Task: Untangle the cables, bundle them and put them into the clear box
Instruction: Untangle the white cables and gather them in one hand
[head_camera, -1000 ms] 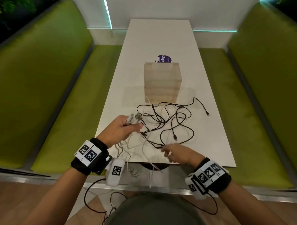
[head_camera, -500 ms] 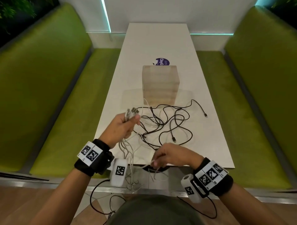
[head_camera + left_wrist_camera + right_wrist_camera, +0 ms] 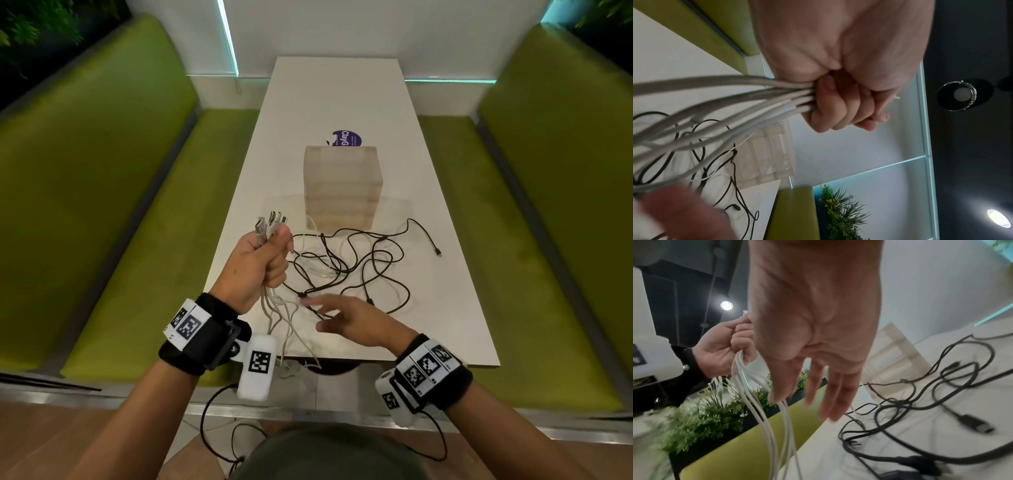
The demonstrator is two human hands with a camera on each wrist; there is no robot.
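Head view: clear box (image 3: pixel 342 186) behind tangled black cables (image 3: pixel 356 270).

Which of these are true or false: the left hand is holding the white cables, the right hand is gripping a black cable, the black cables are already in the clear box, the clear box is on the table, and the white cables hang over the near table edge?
1. The left hand holds the white cables. True.
2. The right hand grips a black cable. False: its fingers are spread and hold nothing.
3. The black cables are in the clear box. False: they lie tangled on the table in front of it.
4. The clear box stands on the table. True.
5. The white cables hang past the near table edge. True.
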